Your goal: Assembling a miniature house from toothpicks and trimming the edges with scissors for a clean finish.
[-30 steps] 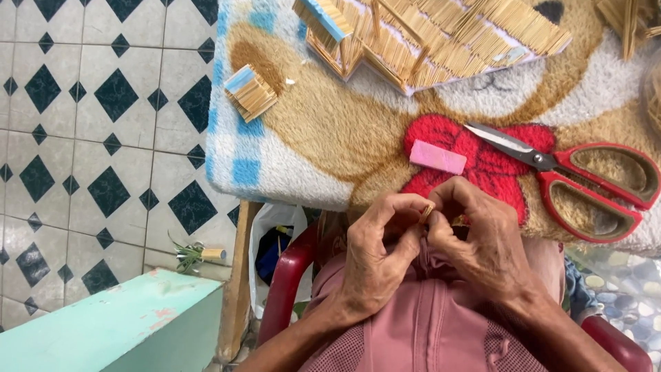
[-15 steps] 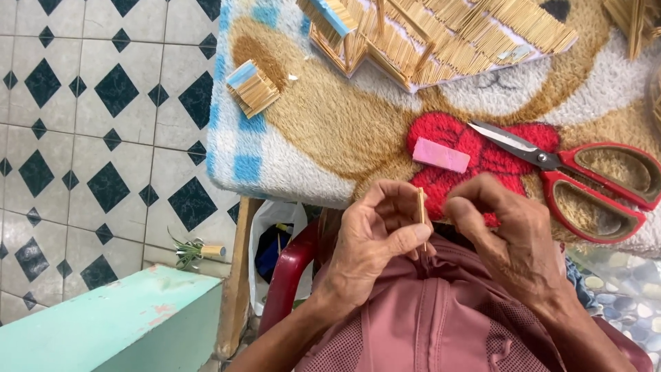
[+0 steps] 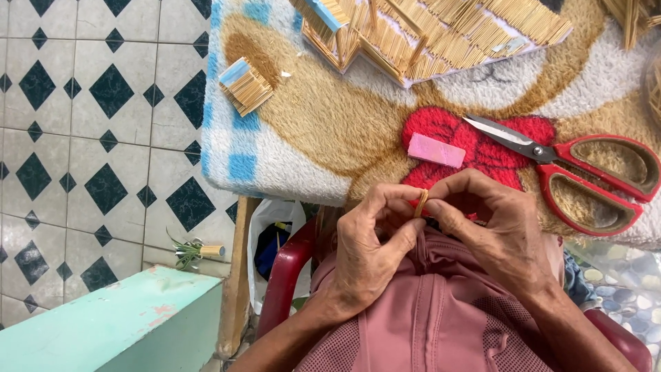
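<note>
Black and white floor tiles [image 3: 82,131] are showing on the left, beside our fuzzy bear blanket [image 3: 317,138]. We are seeing a small stick bundle [image 3: 246,85], then a big stick model [image 3: 441,34] partly built. Our left hand [image 3: 368,251] and right hand [image 3: 499,231] are pinching one thin wooden stick [image 3: 421,202] together. Pink eraser [image 3: 436,150] and red scissors [image 3: 578,169] are lying nearby.

Viewpoint: one head-worn camera, above the plush blanket [image 3: 310,138].
Facing: steeply down, over the blanket's near edge to the lap.
Nearness: close; both hands fill the lower frame just below that edge.
Coverage: tiled floor left of the blanket.
Shared scene: single view, no overlap.
</note>
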